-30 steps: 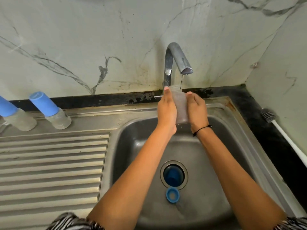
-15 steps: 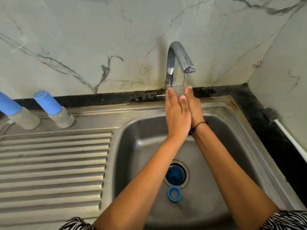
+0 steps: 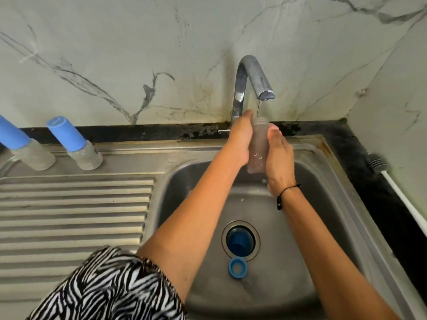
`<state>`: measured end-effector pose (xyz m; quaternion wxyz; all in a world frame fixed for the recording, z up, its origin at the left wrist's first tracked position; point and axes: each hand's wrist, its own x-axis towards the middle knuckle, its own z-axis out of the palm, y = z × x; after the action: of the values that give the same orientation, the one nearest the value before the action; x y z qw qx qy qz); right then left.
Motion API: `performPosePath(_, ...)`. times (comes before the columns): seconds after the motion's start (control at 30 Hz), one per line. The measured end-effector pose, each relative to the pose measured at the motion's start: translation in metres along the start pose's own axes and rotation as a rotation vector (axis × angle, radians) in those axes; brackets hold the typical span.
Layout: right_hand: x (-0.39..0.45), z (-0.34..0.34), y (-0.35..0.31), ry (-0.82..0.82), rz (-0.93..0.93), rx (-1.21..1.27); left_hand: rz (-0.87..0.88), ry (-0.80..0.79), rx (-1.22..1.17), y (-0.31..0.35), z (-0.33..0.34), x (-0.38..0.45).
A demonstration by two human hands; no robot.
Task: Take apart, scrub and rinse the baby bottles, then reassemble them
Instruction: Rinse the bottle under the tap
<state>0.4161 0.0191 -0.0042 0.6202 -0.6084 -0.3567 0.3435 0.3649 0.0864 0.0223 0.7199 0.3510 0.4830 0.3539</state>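
Observation:
A clear, uncapped bottle body [image 3: 258, 146] stands upright between my palms under the thin stream from the tap [image 3: 253, 77]. My left hand [image 3: 240, 139] presses its left side and my right hand [image 3: 278, 158] its right side, over the sink basin [image 3: 323, 215]. Water drops fall below the bottle. A blue collar ring [image 3: 237, 268] lies on the basin floor just in front of the drain, and a blue cap [image 3: 240, 241] sits in the drain hole. Two capped bottles [image 3: 76, 144] [image 3: 25, 146] stand on the drainboard at the left.
The ribbed steel drainboard [image 3: 74, 215] fills the left side. A white-handled bottle brush [image 3: 397, 188] lies on the dark counter at the right, along the wall. Marble-patterned wall panels close off the back and right.
My hands have slid against each other around the bottle: the left went forward over the right, then they parted, and more of the bottle shows now. The camera view dropped slightly.

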Motion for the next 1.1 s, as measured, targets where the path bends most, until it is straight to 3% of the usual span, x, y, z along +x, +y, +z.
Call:
performPosePath(0.13, 0.02, 0.008, -0.009, 0.061, 0.101, 0.088, 0.525, 0.208, 0.431, -0.019, 0.014, -0.023)
performPosePath(0.23, 0.032, 0.009, -0.017, -0.005, 0.088, 0.042, 0.692, 0.164, 0.494, -0.057, 0.012, -0.04)
performPosePath(0.3, 0.028, 0.009, -0.019, 0.001, 0.057, -0.008, 0.656, 0.154, 0.347, -0.065, 0.008, -0.041)
performPosePath(0.43, 0.013, 0.011, -0.012, 0.064, 0.037, -0.014, 0.317, 0.155, 0.032, -0.036, 0.001, -0.028)
performPosePath(0.57, 0.004, 0.005, -0.006, -0.011, 0.16, 0.082, 0.014, 0.028, -0.011, -0.009, -0.011, -0.022)
performPosePath(0.67, 0.005, 0.007, -0.009, -0.082, 0.18, -0.008, 0.03, 0.011, -0.03, -0.008, -0.014, -0.017)
performPosePath(0.8, 0.009, 0.01, -0.012, -0.105, -0.028, -0.413, 0.092, 0.021, 0.01, -0.014, -0.018, -0.01)
performPosePath(0.87, 0.009, 0.01, -0.011, -0.157, -0.044, -0.509, 0.11, 0.033, 0.032, -0.017, -0.02, -0.009)
performPosePath(0.97, 0.012, 0.015, -0.005, -0.135, 0.134, -0.239, 0.178, 0.055, 0.123, -0.019, -0.015, -0.005)
performPosePath(1.03, 0.014, 0.017, -0.001, -0.039, 0.219, 0.024, 0.261, 0.092, 0.296, -0.015, -0.005, -0.009)
performPosePath(1.1, 0.021, 0.015, 0.003, -0.057, 0.209, 0.119, 0.403, 0.158, 0.507, -0.016, 0.004, -0.019)
